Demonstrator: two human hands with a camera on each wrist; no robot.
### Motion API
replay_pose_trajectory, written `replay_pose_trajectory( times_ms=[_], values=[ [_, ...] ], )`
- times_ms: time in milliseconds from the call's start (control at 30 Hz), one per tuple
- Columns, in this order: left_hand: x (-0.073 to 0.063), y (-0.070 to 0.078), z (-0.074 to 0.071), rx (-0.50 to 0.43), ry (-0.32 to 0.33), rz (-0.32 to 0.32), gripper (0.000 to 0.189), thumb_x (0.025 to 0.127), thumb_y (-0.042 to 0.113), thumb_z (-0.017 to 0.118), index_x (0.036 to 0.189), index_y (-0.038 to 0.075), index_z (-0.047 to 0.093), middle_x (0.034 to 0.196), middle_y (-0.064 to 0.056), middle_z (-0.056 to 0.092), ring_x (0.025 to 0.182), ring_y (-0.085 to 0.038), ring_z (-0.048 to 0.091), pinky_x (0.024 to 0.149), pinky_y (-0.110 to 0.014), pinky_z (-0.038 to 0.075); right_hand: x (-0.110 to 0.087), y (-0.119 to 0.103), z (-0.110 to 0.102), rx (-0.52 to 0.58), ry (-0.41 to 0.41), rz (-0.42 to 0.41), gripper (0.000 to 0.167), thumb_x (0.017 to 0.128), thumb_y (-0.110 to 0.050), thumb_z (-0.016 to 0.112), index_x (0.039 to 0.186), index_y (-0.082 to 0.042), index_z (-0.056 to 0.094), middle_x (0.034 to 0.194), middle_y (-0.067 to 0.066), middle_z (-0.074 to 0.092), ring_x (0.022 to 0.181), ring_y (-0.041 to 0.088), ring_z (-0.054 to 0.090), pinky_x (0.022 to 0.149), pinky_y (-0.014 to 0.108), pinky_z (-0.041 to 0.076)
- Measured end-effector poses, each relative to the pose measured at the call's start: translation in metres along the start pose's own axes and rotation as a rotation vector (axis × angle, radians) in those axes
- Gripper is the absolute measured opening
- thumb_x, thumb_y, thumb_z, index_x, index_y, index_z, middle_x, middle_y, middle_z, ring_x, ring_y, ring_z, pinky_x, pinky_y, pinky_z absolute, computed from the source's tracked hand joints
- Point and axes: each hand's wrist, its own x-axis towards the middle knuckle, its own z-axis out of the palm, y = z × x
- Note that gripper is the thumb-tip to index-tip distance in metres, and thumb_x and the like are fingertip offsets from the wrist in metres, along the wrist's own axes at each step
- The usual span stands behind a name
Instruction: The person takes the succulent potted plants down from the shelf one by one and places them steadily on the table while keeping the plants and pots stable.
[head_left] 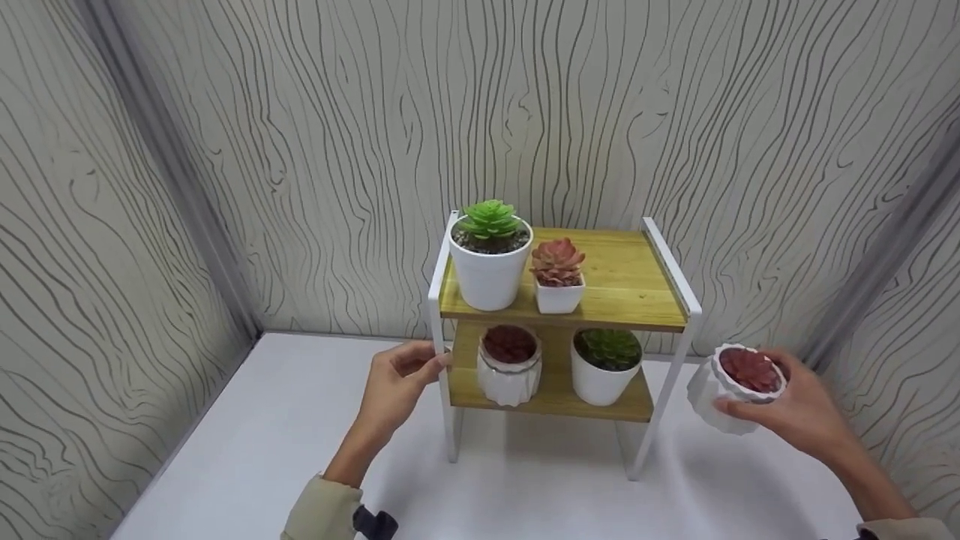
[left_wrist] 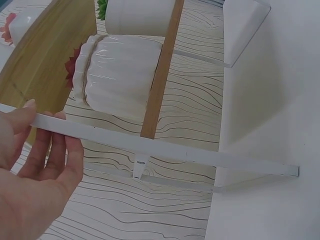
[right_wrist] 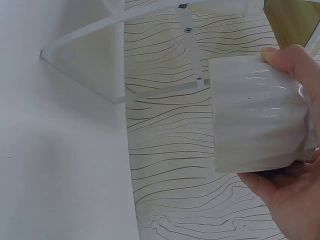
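Note:
My right hand (head_left: 799, 409) grips a fluted white pot (head_left: 716, 397) with a red succulent (head_left: 750, 370), held in the air to the right of a two-tier shelf (head_left: 630, 262). In the right wrist view the pot's smooth side (right_wrist: 260, 115) shows between thumb and fingers. At the shelf's left side, my left hand (head_left: 401, 382) pinches the white front upright (left_wrist: 115, 136) between thumb and fingers. Just inside that upright, on the lower board, stands another fluted white pot (left_wrist: 120, 75) with a red succulent (head_left: 511, 343).
On the top board are a large white pot (head_left: 491, 277) with a green succulent and a small square pot (head_left: 559, 298) with a pinkish one. A round white pot (head_left: 602, 382) with a green plant sits lower right. Wood-patterned walls (head_left: 337, 150) enclose the white table (head_left: 285, 420).

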Motion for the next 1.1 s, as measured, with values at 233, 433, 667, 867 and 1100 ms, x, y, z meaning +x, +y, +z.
replay_pose_trajectory(
  times_ms=[233, 433, 667, 867, 1100],
  values=[
    [0.002, 0.000, 0.003, 0.008, 0.002, 0.015, 0.017, 0.097, 0.020, 0.076, 0.109, 0.008, 0.078, 0.101, -0.007, 0.076, 0.095, -0.015, 0.070, 0.088, -0.023, 0.061, 0.002, 0.007, 0.017, -0.052, 0.054, -0.017, 0.101, 0.070, -0.038, 0.099, 0.140, 0.012, 0.046, 0.126, 0.031, 0.064, 0.105, 0.025, 0.063, 0.077, 0.024, 0.048],
    [0.001, 0.000, 0.002, 0.012, 0.022, 0.010, 0.015, 0.096, 0.020, 0.078, 0.108, 0.011, 0.078, 0.101, -0.005, 0.077, 0.095, -0.015, 0.069, 0.088, -0.025, 0.061, 0.008, 0.009, 0.036, -0.019, 0.057, -0.018, 0.101, 0.071, -0.040, 0.098, 0.141, 0.010, 0.045, 0.128, 0.032, 0.065, 0.115, 0.042, 0.064, 0.082, 0.036, 0.052],
    [0.001, 0.000, 0.001, 0.037, 0.017, 0.005, 0.016, 0.096, 0.022, 0.078, 0.110, 0.014, 0.079, 0.103, -0.005, 0.077, 0.098, -0.016, 0.069, 0.090, -0.025, 0.060, 0.013, 0.018, 0.058, 0.022, 0.016, 0.035, 0.106, 0.075, -0.046, 0.094, 0.147, 0.009, 0.040, 0.138, 0.034, 0.059, 0.121, 0.047, 0.063, 0.088, 0.047, 0.057],
    [0.000, 0.000, 0.002, 0.041, 0.022, 0.003, 0.017, 0.096, 0.024, 0.077, 0.110, 0.014, 0.078, 0.105, -0.004, 0.077, 0.100, -0.017, 0.069, 0.091, -0.026, 0.059, 0.021, 0.028, 0.071, 0.050, 0.004, 0.086, 0.111, 0.077, -0.049, 0.093, 0.150, 0.011, 0.034, 0.144, 0.038, 0.053, 0.128, 0.052, 0.059, 0.097, 0.058, 0.057],
    [-0.001, 0.001, 0.003, 0.016, 0.029, -0.014, 0.019, 0.097, 0.021, 0.077, 0.112, 0.010, 0.077, 0.106, -0.006, 0.077, 0.103, -0.022, 0.072, 0.090, -0.023, 0.060, 0.023, 0.041, 0.090, 0.079, 0.005, 0.187, 0.118, 0.078, -0.052, 0.091, 0.153, 0.014, 0.028, 0.148, 0.041, 0.048, 0.136, 0.053, 0.053, 0.108, 0.062, 0.052]
  ],
)
